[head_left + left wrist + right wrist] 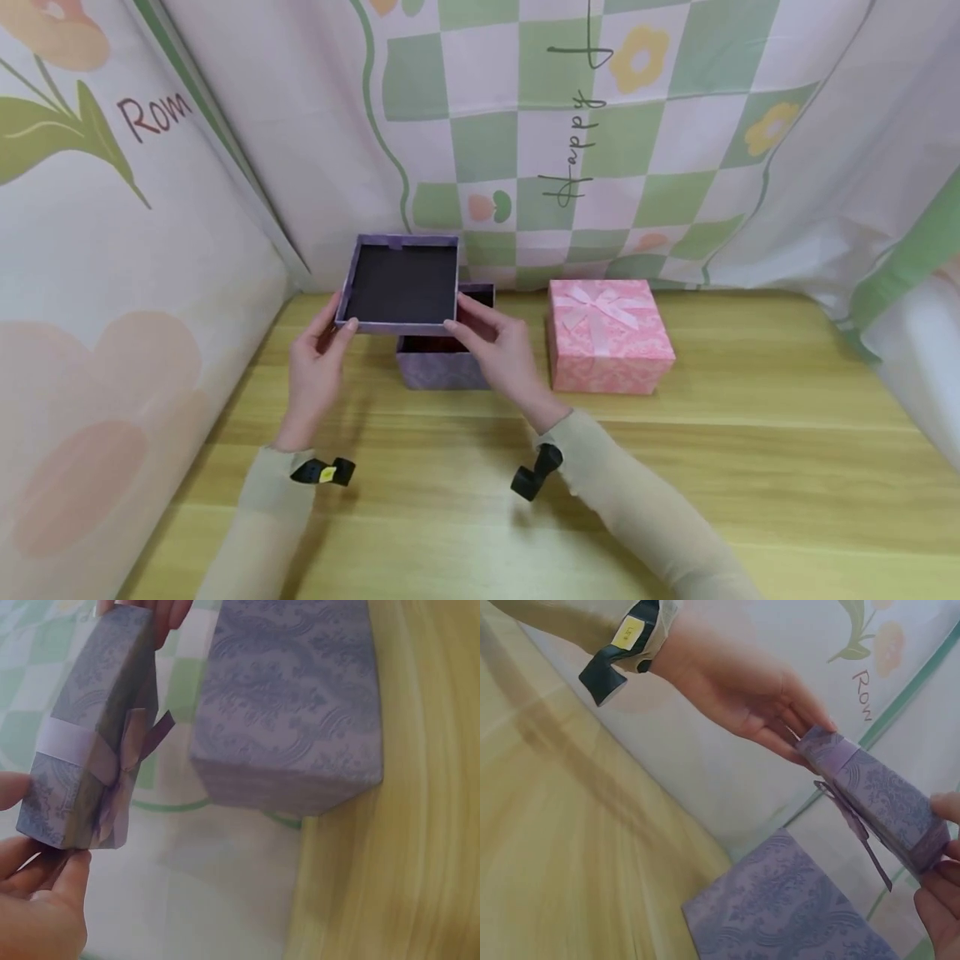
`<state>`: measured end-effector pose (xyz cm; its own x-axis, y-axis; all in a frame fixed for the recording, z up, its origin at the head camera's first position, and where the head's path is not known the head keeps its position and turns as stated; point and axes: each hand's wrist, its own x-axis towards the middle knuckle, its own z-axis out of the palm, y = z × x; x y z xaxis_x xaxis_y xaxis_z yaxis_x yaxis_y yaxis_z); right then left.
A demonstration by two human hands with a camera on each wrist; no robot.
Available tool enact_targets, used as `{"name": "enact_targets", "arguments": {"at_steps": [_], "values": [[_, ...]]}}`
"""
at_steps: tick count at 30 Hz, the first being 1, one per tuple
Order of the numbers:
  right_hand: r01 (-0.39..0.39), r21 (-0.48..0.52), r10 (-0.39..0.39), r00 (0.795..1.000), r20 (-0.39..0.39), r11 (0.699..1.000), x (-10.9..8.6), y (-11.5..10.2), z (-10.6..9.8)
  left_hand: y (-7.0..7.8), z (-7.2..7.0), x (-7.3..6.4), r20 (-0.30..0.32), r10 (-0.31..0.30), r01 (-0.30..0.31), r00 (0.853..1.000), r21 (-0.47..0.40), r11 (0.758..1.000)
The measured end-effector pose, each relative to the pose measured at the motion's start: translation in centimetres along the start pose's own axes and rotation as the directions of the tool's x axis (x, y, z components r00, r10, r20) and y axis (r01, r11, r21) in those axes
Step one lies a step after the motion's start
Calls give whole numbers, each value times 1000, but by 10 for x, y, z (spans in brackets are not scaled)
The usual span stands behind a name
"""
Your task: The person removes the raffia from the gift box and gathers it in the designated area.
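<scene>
Both hands hold a purple patterned box lid [405, 283], tilted so that its black inside faces the head camera. My left hand [317, 367] pinches the lid's left edge, thumb at the near corner. At the opposite edge my right hand [508, 346] grips it by the near right corner. A lilac ribbon with a bow [124, 761] runs across the lid's outer face in the left wrist view. Below and behind the lid, the matching purple box [444, 372] stands uncovered on the table, its dark inside partly hidden by the lid and right hand.
To the right, a pink gift box [611, 333] with a ribbon bow on top stands on the wooden table [420, 508]. A checked green and white curtain [555, 133] hangs along the back, and a flower-printed cloth [112, 275] hangs at the left.
</scene>
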<state>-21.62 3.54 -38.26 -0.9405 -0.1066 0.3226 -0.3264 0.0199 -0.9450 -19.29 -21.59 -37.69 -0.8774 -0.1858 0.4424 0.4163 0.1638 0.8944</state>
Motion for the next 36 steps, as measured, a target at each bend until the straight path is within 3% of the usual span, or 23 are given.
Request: {"name": "enact_targets", "arguments": {"at_steps": [9,12,16,20,26,31,36], "values": [[-55,46,57,998,-32,997,9,-3,24,3,-19,6,-55,11,-9,998,38,999],[-96,141,104,993,-50,985,13,-7,34,5,-24,7,-79,9,-6,997,39,999],[-168,274,181,983,-23,947,16,-15,46,9,-30,8,-118,4,2,993,55,999],[-216,296,206,976,65,930,15,-21,54,16,-39,10,-155,-13,27,988,89,996],[-188,273,120,961,250,944,11,-22,63,17,-59,13,-181,-77,97,980,106,990],[-172,242,68,920,385,955,7,-16,73,14,-76,12,-215,-153,166,965,47,985],[-193,192,80,875,478,962,0,-5,84,5,-88,8,-242,-210,209,947,-28,977]]}}
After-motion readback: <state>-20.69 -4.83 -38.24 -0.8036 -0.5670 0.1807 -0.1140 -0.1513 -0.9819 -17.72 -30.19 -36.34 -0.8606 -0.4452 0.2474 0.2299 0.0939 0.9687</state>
